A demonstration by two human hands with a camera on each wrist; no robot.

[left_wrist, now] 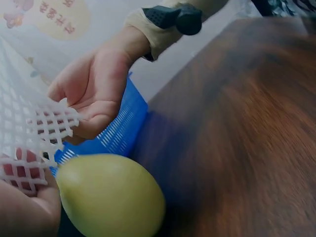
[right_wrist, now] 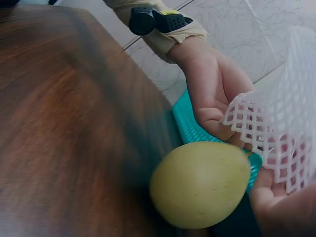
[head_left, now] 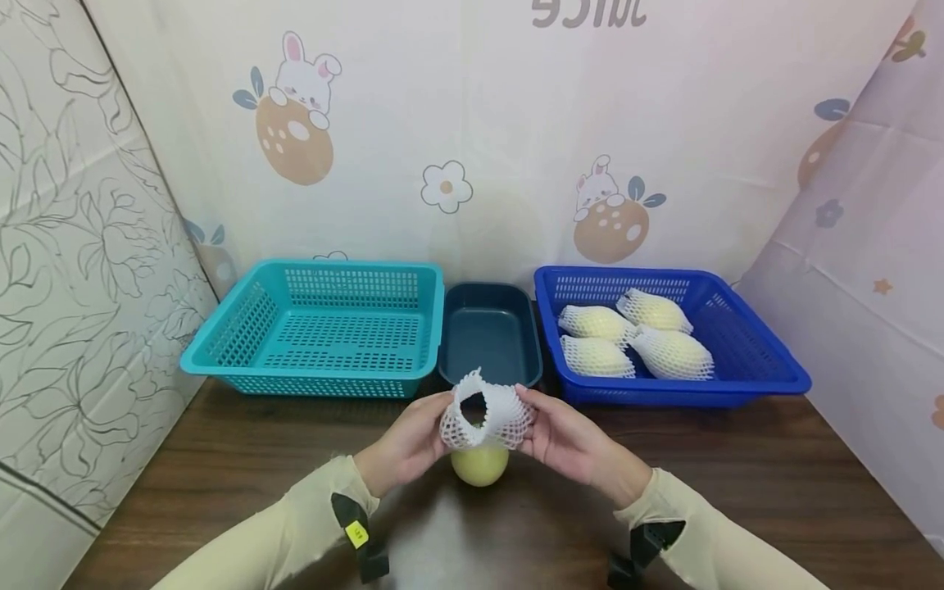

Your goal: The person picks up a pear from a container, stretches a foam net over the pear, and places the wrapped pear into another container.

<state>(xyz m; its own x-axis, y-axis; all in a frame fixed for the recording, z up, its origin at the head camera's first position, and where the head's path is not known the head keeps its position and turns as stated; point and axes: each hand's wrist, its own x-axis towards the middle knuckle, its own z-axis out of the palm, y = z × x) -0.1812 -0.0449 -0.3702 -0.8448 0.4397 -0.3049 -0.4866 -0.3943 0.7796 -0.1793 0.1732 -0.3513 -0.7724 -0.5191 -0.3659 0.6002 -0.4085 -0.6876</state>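
Observation:
A white foam fruit net point(head_left: 507, 416) is spread between both hands, its mouth gaping in the head view. My left hand point(head_left: 407, 438) grips the left side of the net, with thumb and fingers around its edge. On the opposite side, my right hand point(head_left: 566, 438) pinches the net's rim. Just below the net is a bare yellow-green pear point(head_left: 480, 468), its lower end toward me. In the right wrist view the pear point(right_wrist: 200, 185) shows a smooth skin and a short stem, partly overlapped by the net point(right_wrist: 276, 128).
Several net-wrapped pears point(head_left: 673, 354) lie in the blue basket point(head_left: 760, 360) at the right. A teal basket point(head_left: 317, 385) stands at the left, a dark blue tray point(head_left: 490, 328) between them. All rest on a dark wooden table point(head_left: 774, 475) before a printed curtain point(head_left: 501, 106).

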